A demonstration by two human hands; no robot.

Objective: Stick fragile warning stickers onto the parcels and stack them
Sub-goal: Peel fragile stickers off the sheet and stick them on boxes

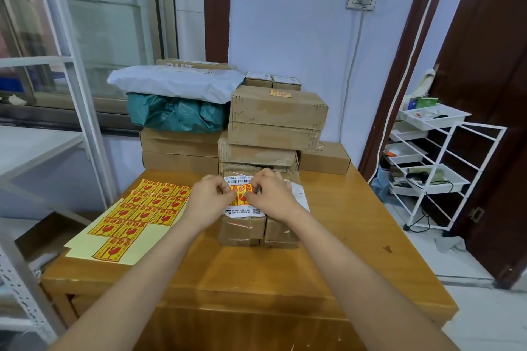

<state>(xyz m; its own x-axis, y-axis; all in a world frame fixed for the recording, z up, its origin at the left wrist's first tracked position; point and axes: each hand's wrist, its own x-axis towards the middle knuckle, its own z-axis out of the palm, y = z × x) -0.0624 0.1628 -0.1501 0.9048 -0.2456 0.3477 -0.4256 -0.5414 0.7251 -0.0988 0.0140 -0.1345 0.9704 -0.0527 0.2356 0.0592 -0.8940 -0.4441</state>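
A yellow and red fragile sticker (241, 193) lies on the white shipping label of a brown cardboard parcel (245, 226) in the middle of the wooden table (356, 236). My left hand (212, 196) pinches the sticker's left edge with curled fingers. My right hand (271, 194) pinches its right edge. A pale backing sheet with several more fragile stickers (137, 212) lies on the table to the left. Behind the parcel stands a stack of brown boxes; the top one (278, 107) bears a sticker (281, 93).
A white mailer bag (176, 81) and a green bag (176, 114) lie on flat boxes at the back left. A small box (325, 158) sits at the back right. A white trolley with trays (436, 168) stands right of the table, metal shelving (17, 279) to the left.
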